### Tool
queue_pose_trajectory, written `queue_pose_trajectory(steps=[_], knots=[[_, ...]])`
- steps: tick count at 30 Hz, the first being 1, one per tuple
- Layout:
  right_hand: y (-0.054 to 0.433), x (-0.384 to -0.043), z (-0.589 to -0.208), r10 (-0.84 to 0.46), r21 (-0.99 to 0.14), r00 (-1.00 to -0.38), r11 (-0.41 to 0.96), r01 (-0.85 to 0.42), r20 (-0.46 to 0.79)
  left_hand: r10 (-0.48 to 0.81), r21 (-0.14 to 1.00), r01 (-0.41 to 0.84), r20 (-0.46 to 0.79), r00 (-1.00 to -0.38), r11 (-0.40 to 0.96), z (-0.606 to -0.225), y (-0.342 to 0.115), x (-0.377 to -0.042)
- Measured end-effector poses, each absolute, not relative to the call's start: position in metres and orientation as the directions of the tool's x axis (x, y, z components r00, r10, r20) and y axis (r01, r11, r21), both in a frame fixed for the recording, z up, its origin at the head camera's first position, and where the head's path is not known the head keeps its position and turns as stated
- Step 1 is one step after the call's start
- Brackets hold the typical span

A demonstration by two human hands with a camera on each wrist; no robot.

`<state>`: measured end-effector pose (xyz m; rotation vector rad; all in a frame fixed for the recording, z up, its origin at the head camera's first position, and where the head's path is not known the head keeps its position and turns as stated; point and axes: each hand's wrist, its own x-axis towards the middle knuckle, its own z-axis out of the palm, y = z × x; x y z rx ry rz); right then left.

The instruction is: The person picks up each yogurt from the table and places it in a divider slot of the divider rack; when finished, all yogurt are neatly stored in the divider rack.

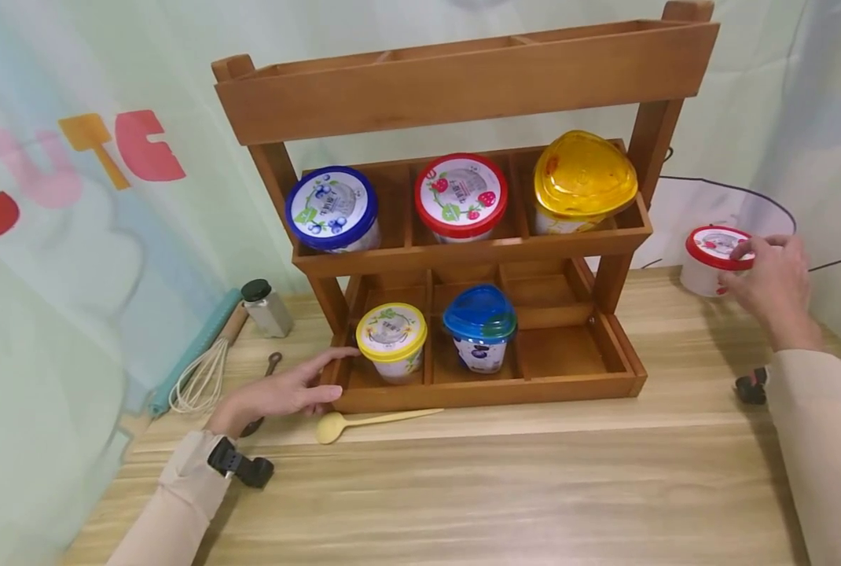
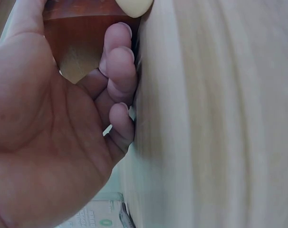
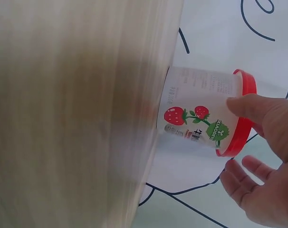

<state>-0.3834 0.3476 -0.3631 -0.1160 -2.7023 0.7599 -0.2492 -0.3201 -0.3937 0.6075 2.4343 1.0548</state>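
My right hand [image 1: 770, 283] pinches a white tub with a red lid [image 1: 706, 259] near its rim, thumb on the side. Strawberries are printed on the tub [image 3: 196, 111], which stands upright on the table right of the wooden rack [image 1: 484, 393]. My left hand [image 1: 286, 393] holds the rack's front left corner, thumb at the front edge and index finger over the side. In the left wrist view its other fingers [image 2: 120, 71] curl beside the wood. Closest to it in the lower tier is a yellow-lidded tub [image 1: 392, 334].
Beside it sits a blue-lidded cup [image 1: 480, 330]. The middle tier bears a blueberry tub [image 1: 332, 208], a strawberry tub [image 1: 460, 196] and a yellow-domed cup [image 1: 583, 185]. A yellow spoon [image 1: 378, 419] lies before the rack; a whisk [image 1: 204, 377] and a jar [image 1: 268, 308] are at left.
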Motion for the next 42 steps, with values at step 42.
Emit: queue_pose_trajectory(steps=[42], knots=[[0.342,-0.362,-0.327,-0.255,-0.537,-0.954,0.788,-0.3,0.16,0.565,0.765,0.24,-0.19,-0.803,0.598,-0.394,-0.32,-0.25]])
